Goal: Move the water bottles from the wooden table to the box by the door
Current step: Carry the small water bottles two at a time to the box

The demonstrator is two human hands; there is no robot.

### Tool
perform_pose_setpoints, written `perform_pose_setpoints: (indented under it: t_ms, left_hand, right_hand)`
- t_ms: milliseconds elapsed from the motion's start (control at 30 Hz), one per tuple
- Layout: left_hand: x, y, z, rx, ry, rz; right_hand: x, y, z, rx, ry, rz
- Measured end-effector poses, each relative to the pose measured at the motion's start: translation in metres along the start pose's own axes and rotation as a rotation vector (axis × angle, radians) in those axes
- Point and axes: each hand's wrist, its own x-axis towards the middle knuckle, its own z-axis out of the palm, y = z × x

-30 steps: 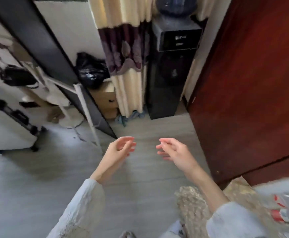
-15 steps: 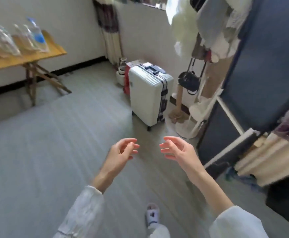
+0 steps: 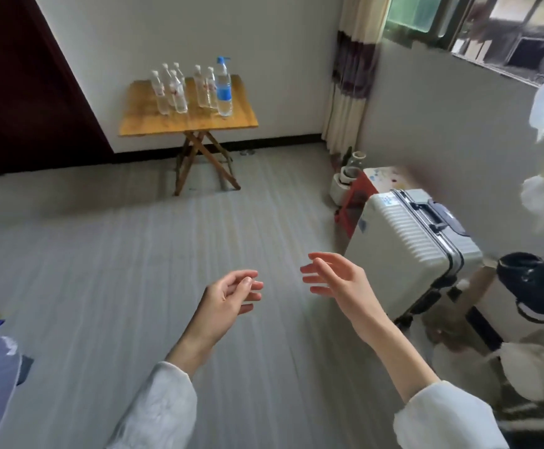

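Both your hands are free: left hand [image 3: 228,299] loosely curled, right hand [image 3: 335,283] fingers spread. Water bottles [image 3: 193,89] stand clustered on the wooden table [image 3: 167,124], well ahead of you. Walk up, grip mid-body, take the tall blue-label bottle [image 3: 223,89] at the table's right side separately.

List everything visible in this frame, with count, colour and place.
water bottles: seven, clear, one taller with a blue label; upright on the table
wooden table: one, light wood, folding legs; against the far wall
door: one, dark red; far left
suitcase: one, white; right, on the floor
curtain: one, cream and purple; by the window
black bag: one; far right
hands: left and right, both empty, fingers relaxed, over the grey floor
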Motion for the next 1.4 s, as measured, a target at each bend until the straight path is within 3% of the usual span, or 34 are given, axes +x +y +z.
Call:
perform_pose_setpoints:
  t_ms: [267,667,1200,1400]
  left_hand:
    - [0.155,0.022,-0.089,-0.059,0.187,0.002]
    - [0.426,0.082,-0.237,-0.023,0.231,0.061]
    - [0.79,0.141,-0.359,0.035,0.328,0.034]
    - [0.888,0.16,-0.403,0.033,0.386,0.016]
  right_hand:
    - [0.181,-0.019,0.078,-0.021,-0.146,-0.003]
    - [0.455,-0.079,0.221,-0.031,-0.195,-0.056]
    - [0.852,-0.147,0.33,-0.035,-0.269,-0.074]
    - [0.966,-0.174,0.37,-0.064,-0.328,-0.058]
